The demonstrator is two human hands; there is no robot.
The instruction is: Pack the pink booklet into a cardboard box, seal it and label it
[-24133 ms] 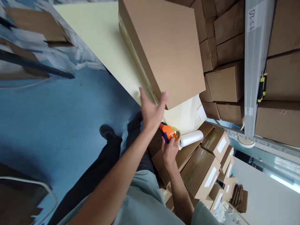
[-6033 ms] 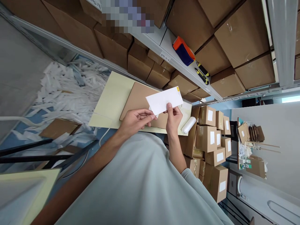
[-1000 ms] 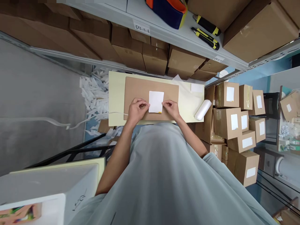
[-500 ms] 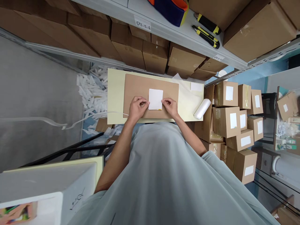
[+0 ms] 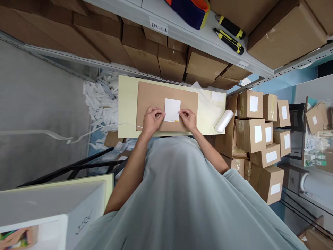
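Note:
A white square label (image 5: 172, 109) with a small yellow mark at its lower edge lies on or just over a flat brown cardboard box (image 5: 153, 93). My left hand (image 5: 153, 119) pinches the label's left edge between thumb and fingers. At the right edge, my right hand (image 5: 188, 118) pinches the label the same way. The box rests on a pale yellow table (image 5: 127, 104). Right of it on the table are a white roll (image 5: 224, 121) and a small white paper (image 5: 217, 96).
Above the table's far edge runs a grey shelf (image 5: 182, 33) with boxes and two yellow-black cutters (image 5: 229, 41). Labelled cartons (image 5: 251, 135) stack at the right. White scraps (image 5: 102, 104) lie at the left, and a white cable (image 5: 104, 127) crosses to the table.
Both hands keep their pinch on the label, with no clear motion. The whole view has shifted very slightly.

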